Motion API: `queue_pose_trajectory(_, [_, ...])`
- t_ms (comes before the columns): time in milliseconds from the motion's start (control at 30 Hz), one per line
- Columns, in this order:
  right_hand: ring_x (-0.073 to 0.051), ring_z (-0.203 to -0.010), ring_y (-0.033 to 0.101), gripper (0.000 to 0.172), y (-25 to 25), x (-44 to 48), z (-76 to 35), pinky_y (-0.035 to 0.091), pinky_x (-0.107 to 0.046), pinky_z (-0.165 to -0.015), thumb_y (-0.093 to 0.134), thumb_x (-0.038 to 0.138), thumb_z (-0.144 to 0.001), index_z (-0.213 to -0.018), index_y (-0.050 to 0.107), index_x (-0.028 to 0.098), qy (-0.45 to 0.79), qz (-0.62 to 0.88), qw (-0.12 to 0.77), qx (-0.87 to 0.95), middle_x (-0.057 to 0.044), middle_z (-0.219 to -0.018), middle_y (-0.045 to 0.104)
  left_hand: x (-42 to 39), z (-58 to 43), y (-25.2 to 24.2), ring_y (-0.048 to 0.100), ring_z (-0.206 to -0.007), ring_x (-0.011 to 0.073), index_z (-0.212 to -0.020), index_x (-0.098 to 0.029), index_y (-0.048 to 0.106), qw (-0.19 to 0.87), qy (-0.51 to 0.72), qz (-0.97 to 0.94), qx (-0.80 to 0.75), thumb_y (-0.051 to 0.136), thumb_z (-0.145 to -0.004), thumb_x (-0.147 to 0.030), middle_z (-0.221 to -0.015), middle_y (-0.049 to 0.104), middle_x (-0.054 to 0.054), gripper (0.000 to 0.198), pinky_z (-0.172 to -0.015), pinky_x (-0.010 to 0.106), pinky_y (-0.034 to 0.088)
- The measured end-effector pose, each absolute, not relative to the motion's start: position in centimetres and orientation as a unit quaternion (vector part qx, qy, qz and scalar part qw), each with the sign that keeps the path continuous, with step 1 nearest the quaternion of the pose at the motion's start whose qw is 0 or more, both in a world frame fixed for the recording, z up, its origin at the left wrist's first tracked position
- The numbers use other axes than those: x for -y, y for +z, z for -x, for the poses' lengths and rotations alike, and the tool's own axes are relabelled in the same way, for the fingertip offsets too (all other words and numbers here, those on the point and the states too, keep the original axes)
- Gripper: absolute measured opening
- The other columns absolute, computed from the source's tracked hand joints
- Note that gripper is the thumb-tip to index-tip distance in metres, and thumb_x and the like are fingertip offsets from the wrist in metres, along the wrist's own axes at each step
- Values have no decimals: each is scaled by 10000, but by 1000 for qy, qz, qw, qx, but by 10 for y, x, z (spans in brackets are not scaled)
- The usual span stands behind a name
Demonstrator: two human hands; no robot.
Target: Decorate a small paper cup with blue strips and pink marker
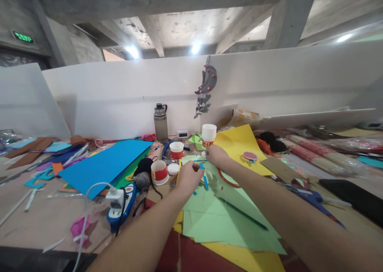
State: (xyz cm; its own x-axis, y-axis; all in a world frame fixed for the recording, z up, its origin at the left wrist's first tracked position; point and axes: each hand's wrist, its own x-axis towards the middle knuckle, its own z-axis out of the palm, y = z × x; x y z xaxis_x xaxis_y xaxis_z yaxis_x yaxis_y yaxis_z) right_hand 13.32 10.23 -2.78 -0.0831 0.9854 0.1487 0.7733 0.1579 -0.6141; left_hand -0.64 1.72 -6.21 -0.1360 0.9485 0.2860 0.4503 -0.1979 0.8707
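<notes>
My left hand (191, 176) is over the pale green paper sheets (209, 228), fingers pinched together. A small blue paper strip (205, 182) lies by its fingertips, and another bit of blue seems to be at the pinch. My right hand (217, 155) is curled just in front of a stack of white and red paper cups (208, 131); what its fingers hold is hidden. Left of my hands are a red and white paper cup (176, 150), a tipped paper cup (159, 171) and a white round lid (173, 168). Below my right hand lies a red ring (226, 179).
A blue sheet (110, 164), a power strip (122, 208) with cables and yarn balls (143, 179) lie left. To the right are a yellow sheet (239, 144), a dark pencil (245, 215), a blue glue gun (311, 198) and a black phone-like slab (350, 196). A bottle (160, 124) stands behind.
</notes>
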Motion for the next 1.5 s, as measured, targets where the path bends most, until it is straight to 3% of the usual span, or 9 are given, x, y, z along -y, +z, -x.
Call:
queue_pose_trajectory(200, [-110, -492, 508, 115, -13, -113, -149, 402, -202, -474, 588, 196, -762, -657, 557, 160, 391, 604, 357, 595, 8, -506, 517, -11, 6, -53, 601, -700, 169, -739, -180, 637, 279, 410, -617, -611, 625, -709, -278, -762, 659, 50, 103, -655, 288, 454])
queue_pose_trajectory(367, [-65, -422, 448, 176, 1, -93, -153, 356, -154, -393, 478, 146, -848, -681, 534, 136, 542, 540, 397, 508, 9, -503, 492, -7, 10, -40, 549, -1001, 260, -861, -162, 654, 158, 445, -631, -615, 641, -710, -331, -961, 642, 109, 227, -902, 400, 392])
queue_pose_trajectory(433, [-57, -415, 438, 180, 5, -77, -152, 340, -142, -370, 495, 151, -848, -675, 538, 130, 586, 510, 404, 484, 11, -504, 486, -7, 11, -35, 530, -1030, 259, -924, -162, 650, 155, 472, -639, -588, 648, -712, -328, -1010, 629, 111, 270, -930, 411, 374])
queue_pose_trajectory(600, [-38, -442, 445, 109, 14, -34, -153, 345, -116, -367, 507, 153, -854, -765, 566, 128, 664, 429, 424, 442, 11, -599, 529, -8, 8, -29, 567, -991, 219, -1185, -178, 547, 287, 514, -652, -479, 684, -697, -321, -1180, 586, 113, 527, -804, 336, 464])
queue_pose_trajectory(767, [-35, -457, 447, 96, 10, -13, -159, 370, -119, -395, 517, 164, -851, -776, 569, 132, 712, 376, 426, 411, 11, -622, 539, -10, 7, -26, 600, -955, 191, -1192, -151, 522, 387, 520, -650, -397, 699, -693, -285, -1138, 624, 107, 546, -797, 304, 479])
queue_pose_trajectory(833, [-45, -480, 466, 28, 4, -12, -162, 390, -136, -419, 577, 174, -809, -806, 575, 146, 684, 384, 446, 431, 8, -644, 562, -10, 8, -24, 603, -945, 188, -1156, -143, 537, 376, 516, -656, -402, 721, -666, -273, -1114, 633, 108, 539, -784, 297, 482])
queue_pose_trajectory(967, [-85, -605, 539, 213, -8, -13, -166, 437, -193, -505, 619, 254, -771, -972, 595, 187, 524, 427, 479, 560, -21, -841, 634, -9, 11, -19, 613, -879, 190, -1099, -145, 580, 307, 473, -694, -448, 758, -606, -246, -1041, 660, 100, 534, -733, 298, 484])
queue_pose_trajectory(1167, [-160, -862, 596, 264, -12, -12, -168, 459, -287, -779, 631, 242, -748, -1010, 657, 226, 269, 432, 390, 767, -38, -1047, 648, -6, 11, -15, 607, -787, 170, -1105, -130, 602, 285, 405, -718, -489, 764, -583, -239, -1004, 677, 96, 558, -705, 297, 483])
queue_pose_trajectory(1500, [-142, -709, 584, 361, -4, -5, -169, 447, -248, -625, 635, 302, -758, -1112, 648, 235, 250, 419, 302, 819, -46, -958, 668, -7, 15, -18, 611, -817, 174, -1102, -164, 632, 339, 366, -739, -454, 752, -608, -262, -1037, 674, 87, 519, -729, 305, 488])
